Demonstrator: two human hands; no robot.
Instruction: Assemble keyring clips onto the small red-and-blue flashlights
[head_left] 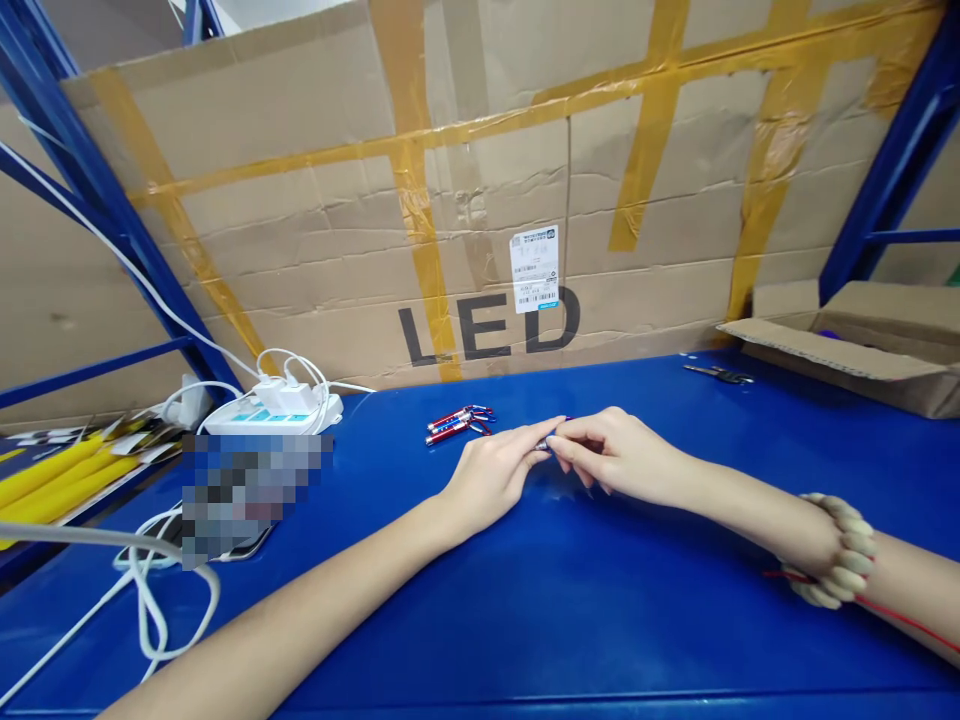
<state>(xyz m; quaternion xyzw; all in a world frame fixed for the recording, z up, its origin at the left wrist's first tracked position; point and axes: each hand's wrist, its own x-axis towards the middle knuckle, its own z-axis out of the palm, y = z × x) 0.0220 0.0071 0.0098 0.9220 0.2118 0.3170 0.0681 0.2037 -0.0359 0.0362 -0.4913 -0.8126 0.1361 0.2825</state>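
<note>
My left hand (491, 468) and my right hand (611, 450) meet above the blue table, both with closed fingers. Between their fingertips is a small blue-and-silver keychain flashlight (543, 444), mostly covered by the fingers. Just behind my left hand lie several similar slim keychain flashlights (448, 425), red and blue, with small carabiner clips at their right ends. A beaded bracelet (844, 550) and a red cord are around my right wrist.
A power strip (262, 412) with white chargers and cables stands at the back left. A blurred-out patch covers a phone-like device (259, 545). Yellow items (67, 475) lie far left. Keys (720, 374) and an open cardboard box (847, 345) are at right, before a taped cardboard wall (330, 270).
</note>
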